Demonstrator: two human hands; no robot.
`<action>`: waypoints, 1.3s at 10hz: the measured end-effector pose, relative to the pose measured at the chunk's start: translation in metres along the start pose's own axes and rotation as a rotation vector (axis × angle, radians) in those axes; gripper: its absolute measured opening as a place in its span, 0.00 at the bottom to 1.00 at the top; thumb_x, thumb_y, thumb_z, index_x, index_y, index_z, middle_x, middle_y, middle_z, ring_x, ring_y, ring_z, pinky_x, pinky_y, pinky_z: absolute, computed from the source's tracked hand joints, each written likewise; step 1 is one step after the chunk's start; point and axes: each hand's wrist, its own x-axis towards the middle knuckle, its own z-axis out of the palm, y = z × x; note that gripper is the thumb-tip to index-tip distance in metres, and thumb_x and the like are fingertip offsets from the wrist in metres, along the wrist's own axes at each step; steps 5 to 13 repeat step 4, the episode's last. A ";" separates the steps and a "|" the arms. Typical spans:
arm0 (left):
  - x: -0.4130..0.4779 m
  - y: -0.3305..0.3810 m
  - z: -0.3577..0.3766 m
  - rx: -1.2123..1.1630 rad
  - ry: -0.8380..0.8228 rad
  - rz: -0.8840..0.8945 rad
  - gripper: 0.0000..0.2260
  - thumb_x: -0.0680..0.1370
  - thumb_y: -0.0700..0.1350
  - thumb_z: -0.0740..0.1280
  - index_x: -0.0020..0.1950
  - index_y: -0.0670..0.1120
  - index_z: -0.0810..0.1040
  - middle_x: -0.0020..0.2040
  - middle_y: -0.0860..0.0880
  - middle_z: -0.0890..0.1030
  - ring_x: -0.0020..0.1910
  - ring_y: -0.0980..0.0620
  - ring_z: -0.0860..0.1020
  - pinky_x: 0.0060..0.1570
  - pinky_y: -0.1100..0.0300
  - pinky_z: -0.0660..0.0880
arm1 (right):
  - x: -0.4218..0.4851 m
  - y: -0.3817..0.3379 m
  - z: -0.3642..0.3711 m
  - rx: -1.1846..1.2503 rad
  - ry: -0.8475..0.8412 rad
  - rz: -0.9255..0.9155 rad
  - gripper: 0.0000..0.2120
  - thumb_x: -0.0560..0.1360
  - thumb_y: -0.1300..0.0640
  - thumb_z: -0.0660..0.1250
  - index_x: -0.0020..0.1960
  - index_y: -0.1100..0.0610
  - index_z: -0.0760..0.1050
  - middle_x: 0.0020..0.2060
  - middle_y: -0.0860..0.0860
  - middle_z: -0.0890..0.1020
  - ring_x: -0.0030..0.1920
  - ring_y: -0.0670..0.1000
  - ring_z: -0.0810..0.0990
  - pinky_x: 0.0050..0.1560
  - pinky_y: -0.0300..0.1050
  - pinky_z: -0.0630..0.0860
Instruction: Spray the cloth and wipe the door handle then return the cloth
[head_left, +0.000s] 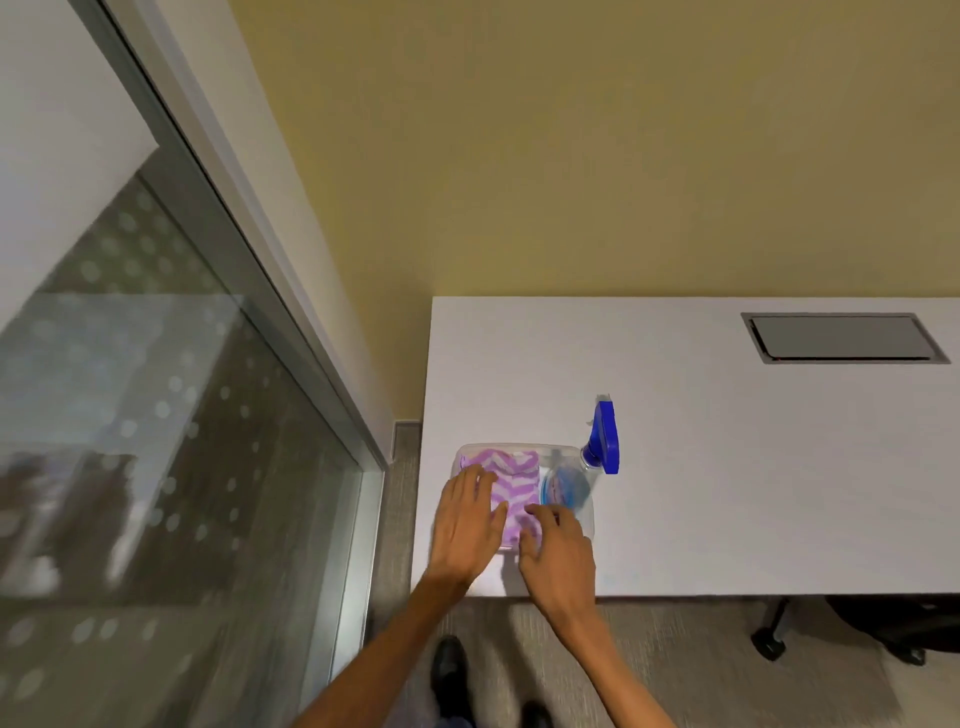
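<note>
A purple-and-white zigzag cloth (511, 480) lies folded in a clear plastic tray (586, 512) at the near left corner of the white table. My left hand (465, 525) rests flat over the tray's left side, fingers spread on the cloth's edge. My right hand (558, 551) presses its fingertips on the cloth's near right corner. A spray bottle (569, 486) with a blue trigger head (605, 436) stands in the tray's right end, just beyond my right hand. No door handle is in view.
The white table (727, 467) stands against a yellow wall and has a grey cable hatch (839, 338) at the back right. A glass door or panel (156, 441) with a metal frame fills the left. Chair castors (769, 647) and my shoes show below.
</note>
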 end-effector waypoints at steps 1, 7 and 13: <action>-0.003 0.017 -0.016 -0.043 0.085 -0.071 0.33 0.82 0.61 0.56 0.82 0.48 0.53 0.84 0.47 0.52 0.83 0.47 0.51 0.82 0.49 0.45 | -0.020 0.009 -0.024 0.091 0.094 -0.032 0.15 0.80 0.48 0.62 0.65 0.51 0.75 0.66 0.52 0.77 0.64 0.53 0.77 0.62 0.46 0.75; 0.031 0.068 -0.096 0.216 0.426 0.025 0.42 0.79 0.69 0.49 0.82 0.42 0.43 0.83 0.44 0.43 0.83 0.48 0.40 0.81 0.45 0.38 | -0.055 0.015 -0.138 0.248 0.330 -0.205 0.21 0.75 0.44 0.64 0.65 0.51 0.75 0.67 0.52 0.77 0.65 0.52 0.75 0.62 0.41 0.66; 0.031 0.068 -0.096 0.216 0.426 0.025 0.42 0.79 0.69 0.49 0.82 0.42 0.43 0.83 0.44 0.43 0.83 0.48 0.40 0.81 0.45 0.38 | -0.055 0.015 -0.138 0.248 0.330 -0.205 0.21 0.75 0.44 0.64 0.65 0.51 0.75 0.67 0.52 0.77 0.65 0.52 0.75 0.62 0.41 0.66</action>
